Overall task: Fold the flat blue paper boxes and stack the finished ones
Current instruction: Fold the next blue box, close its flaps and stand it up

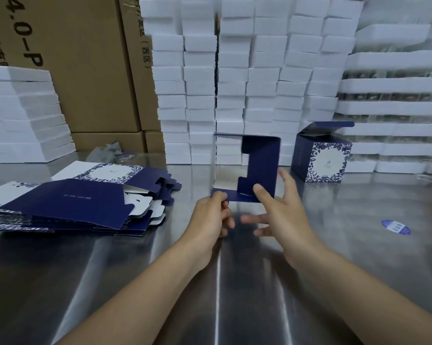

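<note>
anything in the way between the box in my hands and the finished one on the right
Nothing visible. Only bare steel table lies between the half-folded box and the finished box; the blue sticker sits nearer, off that path.

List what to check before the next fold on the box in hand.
1. Left hand grips the half-folded box at its lower edge: ok.
2. Right hand holds the upright panel, thumb in front: ok.
3. Bottom flaps locked: cannot tell, blurred.
4. Finished box closed for stacking: not ok, top flap stands open.
5. Flat boxes left in the pile: ok.
</note>
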Tool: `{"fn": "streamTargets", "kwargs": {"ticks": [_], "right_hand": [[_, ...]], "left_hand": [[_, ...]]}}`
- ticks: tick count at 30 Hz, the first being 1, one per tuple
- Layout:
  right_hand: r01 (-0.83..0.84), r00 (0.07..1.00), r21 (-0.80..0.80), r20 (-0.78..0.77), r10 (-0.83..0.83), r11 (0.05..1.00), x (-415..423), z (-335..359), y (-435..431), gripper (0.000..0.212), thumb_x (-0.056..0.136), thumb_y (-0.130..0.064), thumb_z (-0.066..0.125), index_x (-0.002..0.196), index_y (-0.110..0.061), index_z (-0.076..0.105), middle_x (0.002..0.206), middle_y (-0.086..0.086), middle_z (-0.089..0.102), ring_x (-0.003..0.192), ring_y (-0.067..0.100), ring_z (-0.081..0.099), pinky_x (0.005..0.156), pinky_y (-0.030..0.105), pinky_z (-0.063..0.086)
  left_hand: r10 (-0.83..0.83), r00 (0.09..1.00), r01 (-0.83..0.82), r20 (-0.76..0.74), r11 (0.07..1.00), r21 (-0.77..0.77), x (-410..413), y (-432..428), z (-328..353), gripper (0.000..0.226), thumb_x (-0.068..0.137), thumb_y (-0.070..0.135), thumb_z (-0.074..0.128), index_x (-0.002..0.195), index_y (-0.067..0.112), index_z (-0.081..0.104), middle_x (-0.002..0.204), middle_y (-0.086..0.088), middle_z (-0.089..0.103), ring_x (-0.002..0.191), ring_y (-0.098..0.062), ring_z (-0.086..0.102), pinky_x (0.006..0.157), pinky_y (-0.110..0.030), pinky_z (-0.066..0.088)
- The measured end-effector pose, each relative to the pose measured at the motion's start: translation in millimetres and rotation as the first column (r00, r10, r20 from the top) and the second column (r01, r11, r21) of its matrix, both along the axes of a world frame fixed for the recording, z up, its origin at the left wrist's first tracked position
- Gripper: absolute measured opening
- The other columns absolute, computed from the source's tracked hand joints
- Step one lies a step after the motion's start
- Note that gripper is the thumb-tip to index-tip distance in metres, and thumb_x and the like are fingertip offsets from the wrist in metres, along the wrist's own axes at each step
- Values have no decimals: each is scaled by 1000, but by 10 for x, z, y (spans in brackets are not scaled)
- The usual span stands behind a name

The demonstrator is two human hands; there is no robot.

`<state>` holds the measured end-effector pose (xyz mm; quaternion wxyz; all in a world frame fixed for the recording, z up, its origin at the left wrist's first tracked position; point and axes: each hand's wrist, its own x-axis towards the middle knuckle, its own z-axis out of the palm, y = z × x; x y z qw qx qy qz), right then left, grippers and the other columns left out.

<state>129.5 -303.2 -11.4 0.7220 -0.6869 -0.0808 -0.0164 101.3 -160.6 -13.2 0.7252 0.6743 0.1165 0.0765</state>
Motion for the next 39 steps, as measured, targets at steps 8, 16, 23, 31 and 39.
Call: {"fn": "streamTargets", "kwargs": {"ticks": [8,16,23,31,39], "right_hand": [[163,980,5,115,-162,987,106,54,-138,20,112,-35,45,114,-47,61,107,-13,76,72,22,80,50,30,52],[262,932,-23,266,-247,965,122,98,-229,22,106,-35,58,120,-52,59,112,2,71,82,17,75,56,33,59],[114,894,49,431,-124,992,32,147,-184,49,107,-28,55,154,-39,44,125,-8,73,113,3,70,81,26,62],[-86,884,-110,450,126,990,24,157,-185,68,87,-22,46,151,-43,50,149,-25,57,142,-4,48,118,39,40],[-87,865,-90,486,120,992,104,51,-207,53,101,-29,69,150,-39,50,145,-25,59,137,-1,53,99,15,49]], "left_hand": [[-261,965,262,-21,960,96,-56,23,-1,30,97,14,71,126,13,66,97,0,71,83,-14,73,66,-24,53],[137,968,-134,212,991,-32,-46,174,131,77,100,-9,54,145,53,47,133,8,56,104,-15,67,84,-38,65],[-10,940,-4,342,999,41,-17,194,165,78,95,-4,66,155,41,46,141,8,61,96,-7,76,85,-37,65],[-206,914,260,349,959,-116,-14,212,120,65,75,19,76,136,36,63,126,1,75,117,-24,72,94,-44,62],[-147,939,222,312,949,-222,-32,166,143,71,74,53,88,140,38,63,134,7,73,123,-29,70,101,-50,59]]}}
